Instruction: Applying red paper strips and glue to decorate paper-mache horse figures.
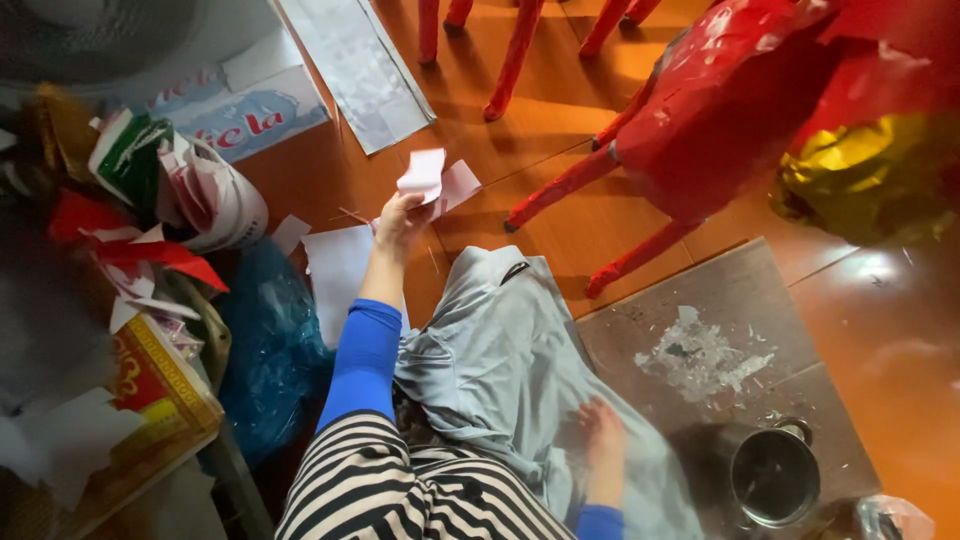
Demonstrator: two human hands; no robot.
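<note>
here the left hand (400, 218) stretches forward pinching paper scraps (432, 180); right hand (603, 432) rests open on grey cloth (500, 350).

Single head-worn view, steeply downward, close over lap and wooden floor (560, 230)

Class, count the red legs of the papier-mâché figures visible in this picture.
7: four at the top edge, three under the big red figure; more may be hidden.

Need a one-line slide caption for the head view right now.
Left hand lifts pale paper scraps above a wooden floor; right hand rests on grey cloth beside a metal pot.
</note>
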